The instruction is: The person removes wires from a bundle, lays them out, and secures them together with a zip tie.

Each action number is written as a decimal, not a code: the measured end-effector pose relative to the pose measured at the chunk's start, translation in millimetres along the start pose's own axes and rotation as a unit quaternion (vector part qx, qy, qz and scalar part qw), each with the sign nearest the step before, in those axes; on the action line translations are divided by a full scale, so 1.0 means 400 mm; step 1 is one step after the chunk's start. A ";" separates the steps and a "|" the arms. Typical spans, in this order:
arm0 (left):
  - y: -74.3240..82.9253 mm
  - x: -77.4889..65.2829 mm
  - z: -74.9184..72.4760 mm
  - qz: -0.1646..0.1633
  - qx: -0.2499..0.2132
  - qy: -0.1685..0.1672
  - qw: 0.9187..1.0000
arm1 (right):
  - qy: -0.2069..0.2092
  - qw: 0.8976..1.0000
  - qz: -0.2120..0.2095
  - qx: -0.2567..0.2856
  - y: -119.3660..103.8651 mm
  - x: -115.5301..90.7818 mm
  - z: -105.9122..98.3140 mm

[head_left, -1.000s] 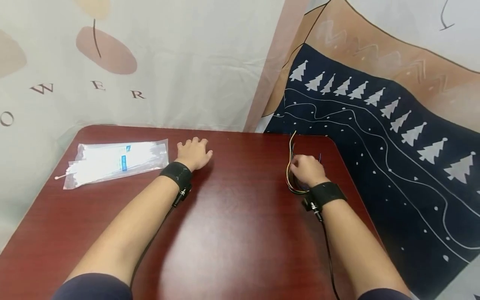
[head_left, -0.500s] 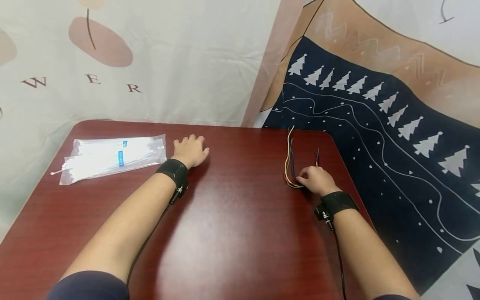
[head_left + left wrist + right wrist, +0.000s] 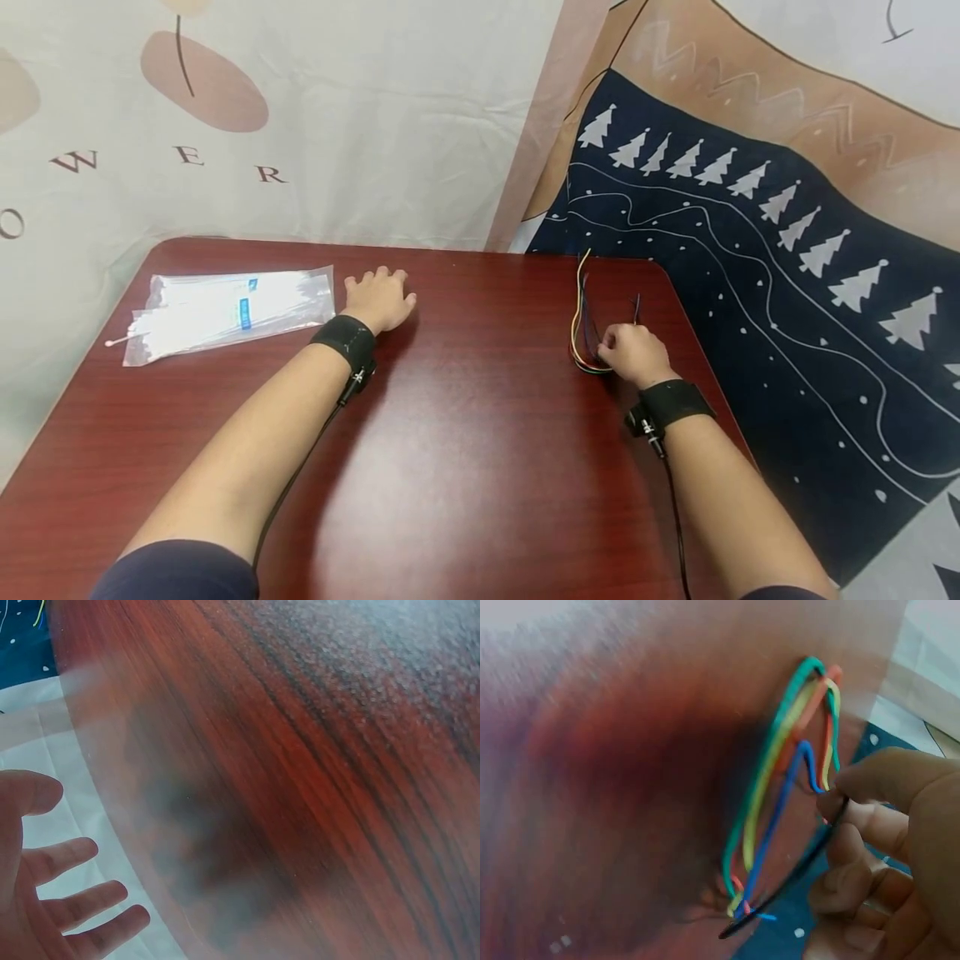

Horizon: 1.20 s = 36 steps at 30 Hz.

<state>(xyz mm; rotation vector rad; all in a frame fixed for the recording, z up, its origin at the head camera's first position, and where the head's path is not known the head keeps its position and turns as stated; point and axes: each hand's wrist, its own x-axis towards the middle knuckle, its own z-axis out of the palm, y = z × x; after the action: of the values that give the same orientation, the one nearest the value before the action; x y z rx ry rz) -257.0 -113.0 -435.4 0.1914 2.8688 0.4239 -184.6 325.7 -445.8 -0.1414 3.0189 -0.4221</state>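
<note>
A glossy reddish-brown tabletop [image 3: 465, 467] comes first. On its far left lies a clear plastic bag [image 3: 232, 312] with 2 blue marks. Just right of the bag is the left hand [image 3: 378, 300], fingers spread. The right hand [image 3: 637, 354] is near the far right corner, at a bent bundle of green, yellow, red and blue wires [image 3: 778, 810]; whether it grips these is unclear. Its thumb and finger pinch 1 black wire [image 3: 804, 868].
</note>
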 end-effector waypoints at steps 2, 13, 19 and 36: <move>0.000 0.003 0.001 0.000 0.000 0.000 1.000 | 0.016 1.000 0.014 -0.009 -0.029 -0.015 -0.036; 0.000 -0.004 -0.004 0.004 0.002 -0.005 1.000 | 0.162 0.985 0.050 -0.013 -0.003 -0.018 -0.146; -0.004 -0.010 -0.005 0.002 0.002 -0.002 1.000 | 0.214 0.973 0.083 0.001 0.023 -0.025 -0.194; 0.063 -0.019 -0.061 0.069 -0.058 0.098 0.991 | 0.359 0.932 -0.014 0.044 -0.088 -0.047 -0.254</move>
<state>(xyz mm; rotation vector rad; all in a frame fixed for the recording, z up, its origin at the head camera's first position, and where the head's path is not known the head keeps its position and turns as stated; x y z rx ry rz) -253.5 -96.9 -403.4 0.3466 3.0200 0.6694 -173.5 321.2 -337.2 -0.0234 3.7014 -0.7535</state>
